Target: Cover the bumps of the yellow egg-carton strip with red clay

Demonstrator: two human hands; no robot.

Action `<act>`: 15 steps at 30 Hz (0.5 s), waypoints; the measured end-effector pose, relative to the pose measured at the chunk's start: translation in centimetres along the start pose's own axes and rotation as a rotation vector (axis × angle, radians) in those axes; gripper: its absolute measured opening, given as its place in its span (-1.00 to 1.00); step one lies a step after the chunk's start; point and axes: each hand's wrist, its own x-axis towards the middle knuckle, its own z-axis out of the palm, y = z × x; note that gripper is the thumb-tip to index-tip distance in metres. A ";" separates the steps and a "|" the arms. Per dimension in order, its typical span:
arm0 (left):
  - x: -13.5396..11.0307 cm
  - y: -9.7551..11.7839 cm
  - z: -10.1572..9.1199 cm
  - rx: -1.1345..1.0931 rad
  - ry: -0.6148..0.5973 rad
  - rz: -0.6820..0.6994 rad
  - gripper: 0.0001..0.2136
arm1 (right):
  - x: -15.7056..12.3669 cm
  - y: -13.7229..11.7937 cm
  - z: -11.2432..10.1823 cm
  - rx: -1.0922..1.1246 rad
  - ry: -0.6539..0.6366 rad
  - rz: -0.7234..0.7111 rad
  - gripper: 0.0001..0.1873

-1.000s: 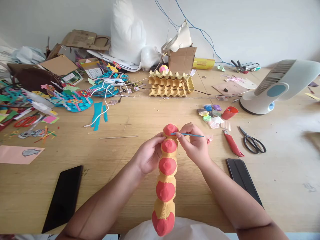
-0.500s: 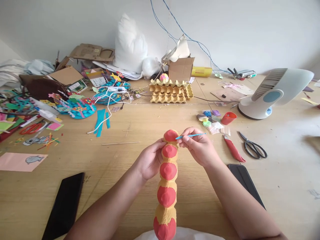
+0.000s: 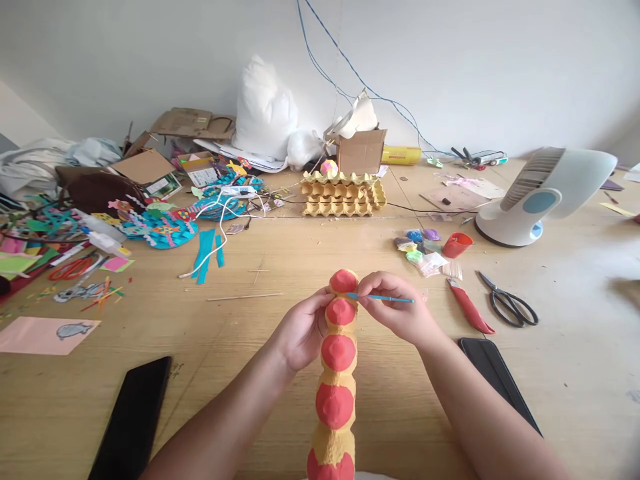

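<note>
A long strip of yellow egg carton [image 3: 339,327] runs away from me, its several humps capped with red. My left hand [image 3: 306,331] grips the strip's left side near the far end, thumb on top and the other fingers partly hidden beneath. In my right hand [image 3: 393,307], a slim blue modelling tool [image 3: 387,299] is pinched between thumb and fingers. Its flat tip touches or hovers at the right side of the strip, between the two farthest red caps; contact is hard to tell.
Beyond the hands lie cut egg cartons [image 3: 340,199], bagged coloured clay [image 3: 417,245] and a red cup [image 3: 457,245]. To the right are a red-handled knife [image 3: 470,308], scissors [image 3: 513,300] and a white fan [image 3: 540,193]. A black tablet [image 3: 133,417] lies at left.
The blue tool's tip has moved from beside the farthest red cap down to the gap below it. The view has tilted upward slightly; my left hand keeps its hold.
</note>
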 end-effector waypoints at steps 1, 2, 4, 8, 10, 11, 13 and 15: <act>0.0 0.0 0.1 0.001 -0.009 -0.004 -0.83 | 0.0 0.0 0.0 -0.024 -0.009 -0.028 -0.86; 0.0 -0.1 0.2 0.002 -0.015 -0.008 -0.84 | 0.0 0.0 0.1 -0.041 -0.015 -0.051 -0.87; 0.0 -0.1 0.3 -0.007 -0.014 -0.021 -0.84 | 0.0 0.1 0.1 -0.068 -0.015 -0.080 -0.90; -0.1 0.0 0.7 -0.055 0.032 -0.045 -0.81 | 0.2 0.6 0.1 -0.085 0.027 -0.052 -0.90; -0.2 0.0 0.8 -0.072 0.047 -0.057 -0.80 | 0.4 0.9 0.2 -0.074 0.070 -0.013 -0.86; -0.2 0.0 0.8 -0.076 0.051 -0.059 -0.79 | 0.4 1.1 0.2 -0.070 0.091 0.000 -0.83; -0.2 0.1 0.7 -0.075 0.053 -0.057 -0.79 | 0.5 1.3 0.3 -0.074 0.124 -0.002 -0.79; -0.2 0.1 0.4 -0.069 0.052 -0.054 -0.80 | 0.5 1.3 0.3 -0.072 0.134 -0.023 -0.77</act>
